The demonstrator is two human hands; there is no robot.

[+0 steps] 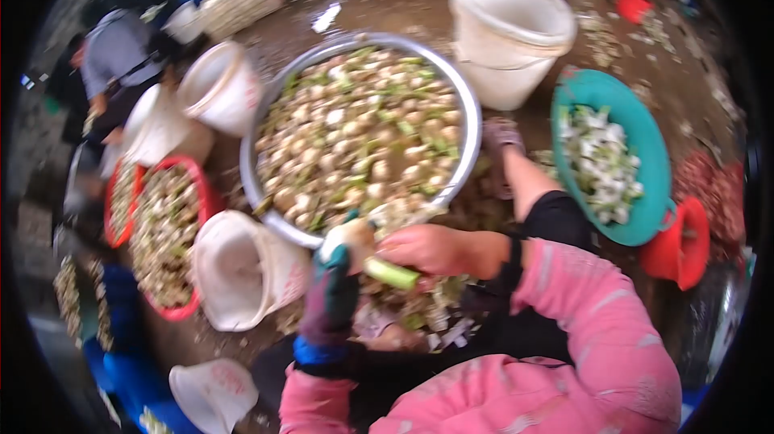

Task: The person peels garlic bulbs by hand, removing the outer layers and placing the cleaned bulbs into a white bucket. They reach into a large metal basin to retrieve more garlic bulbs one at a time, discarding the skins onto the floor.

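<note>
My left hand point(332, 295), in a dark glove, is closed around a pale round bulb point(351, 242) that looks like fresh garlic. The bulb's cut green stalk point(392, 273) points right, under my right hand point(427, 249). That bare hand is curled shut against the stalk side of the bulb; whatever its fingers hold is hidden and blurred. Just beyond both hands stands a wide metal basin point(470, 140) full of similar bulbs and green bits. Trimmed scraps point(439, 313) lie below my hands, between my legs.
At right, a teal basket point(655, 160) holds white trimmed bulbs, beside a red basket point(689, 245). White buckets point(512, 39) stand behind the basin and at left point(234, 273). A red tub point(193, 305) of scraps sits farther left. Another person point(125, 51) bends at the upper left.
</note>
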